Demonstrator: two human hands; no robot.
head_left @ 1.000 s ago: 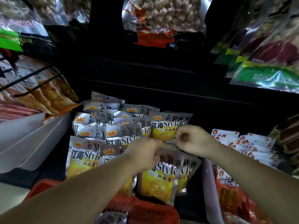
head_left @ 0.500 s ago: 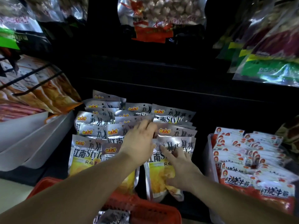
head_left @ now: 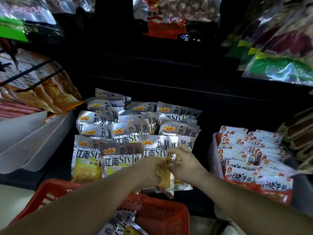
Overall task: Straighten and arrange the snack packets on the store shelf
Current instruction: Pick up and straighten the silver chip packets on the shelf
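Note:
Several silver-and-yellow snack packets lie in overlapping rows on the dark lower shelf. At the front of the right row, one front packet sits between both my hands. My left hand grips its left side with curled fingers. My right hand pinches its upper right part, with one finger stretched over the packet's face. The lower middle of that packet is hidden by my hands.
A red basket below my arms holds more of the silver packets. A clear bin of red-and-white packets stands to the right. Grey tray dividers with orange packs sit left. Bagged goods hang above.
Both hands have drawn back toward the shelf's front edge. My left hand came off the middle row and now grips the front right packet, which my right hand was pressing flat before.

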